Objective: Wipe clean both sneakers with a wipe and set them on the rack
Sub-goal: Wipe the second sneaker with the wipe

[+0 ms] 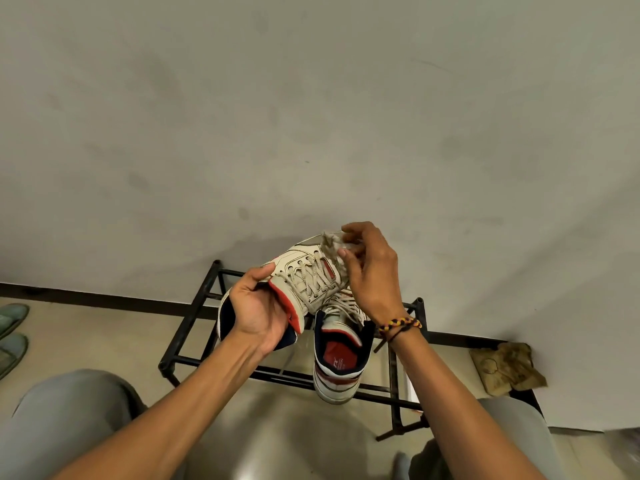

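Left hand grips the heel collar of a white sneaker held above the black rack, fingers curled round it. Right hand pinches a crumpled wipe against that shoe's toe. Below them, the second sneaker stands on the rack's top bars, heel toward the person. Pale slippers lie on the floor at far left.

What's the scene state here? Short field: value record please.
left hand: grips heel end of held sneaker
right hand: pinches wipe at the held sneaker's toe
second sneaker: on rack, upright
floor right: crumpled brown paper
floor left: slippers
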